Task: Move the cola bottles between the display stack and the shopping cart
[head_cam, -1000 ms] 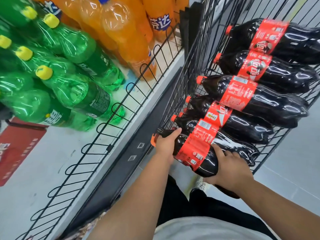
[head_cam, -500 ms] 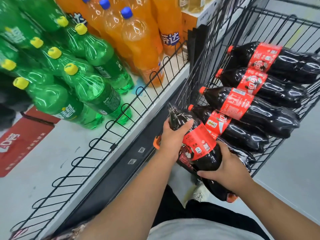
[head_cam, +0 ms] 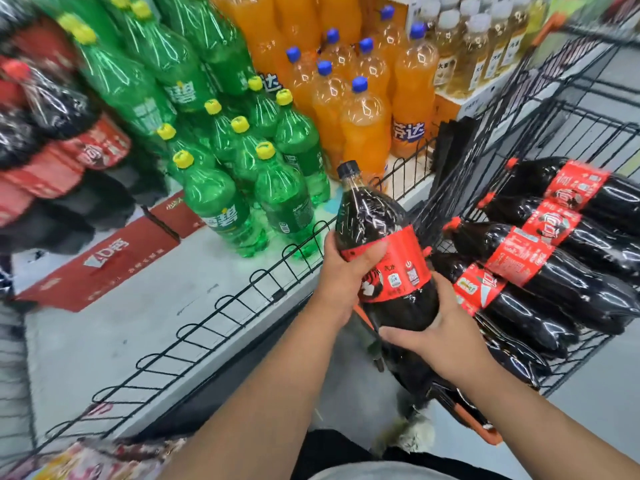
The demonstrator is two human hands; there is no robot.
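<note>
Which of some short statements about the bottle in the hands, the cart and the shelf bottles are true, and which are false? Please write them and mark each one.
1. The left hand and the right hand both grip one cola bottle. True.
2. The cap of this bottle is red. False: it is black.
3. The cart bottles lie on their sides in the shopping cart. True.
4. The green bottles have blue caps. False: their caps are yellow; the blue caps are on the orange bottles.
5. The cola bottle lies flat. False: it is held nearly upright, cap up.
</note>
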